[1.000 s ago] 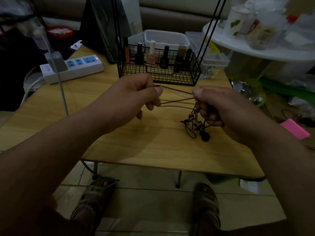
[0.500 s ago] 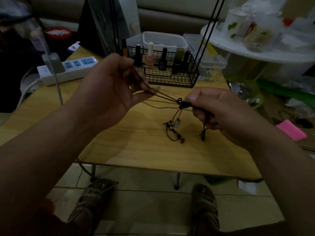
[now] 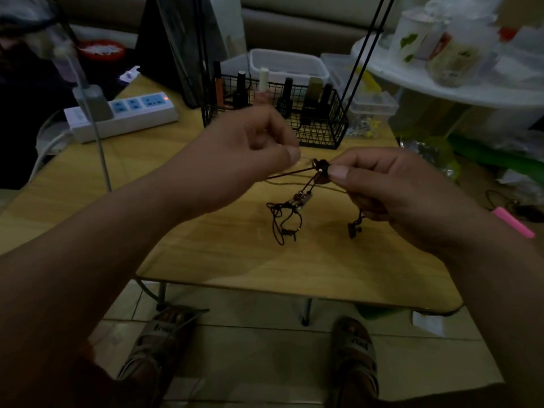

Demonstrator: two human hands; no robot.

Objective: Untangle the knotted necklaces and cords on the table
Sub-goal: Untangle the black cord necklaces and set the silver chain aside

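While pinched shut, both hands grip cords.

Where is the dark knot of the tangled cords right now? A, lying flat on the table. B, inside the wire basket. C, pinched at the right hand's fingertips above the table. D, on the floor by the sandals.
C: the knot sits pinched at the right hand fingertips, with beaded cord ends dangling below it over the table.
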